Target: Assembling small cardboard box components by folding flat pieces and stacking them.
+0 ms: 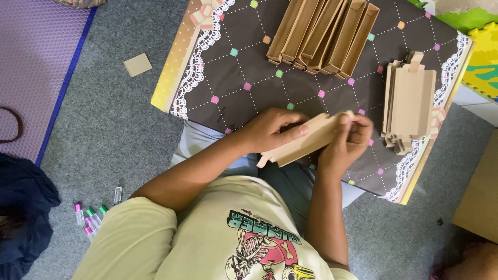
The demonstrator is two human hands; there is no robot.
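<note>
Gripping cardboard box blank [303,145] between both hands' fingers [290,132]

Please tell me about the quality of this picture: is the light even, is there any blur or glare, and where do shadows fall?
Head view: soft, even light, no glare on the dark patterned board. Faint shadows lie beside the folded cardboard boxes and the flat stack. The left hand, right hand and the cardboard piece they hold look slightly soft; the picture's corners look a little stretched.
</note>
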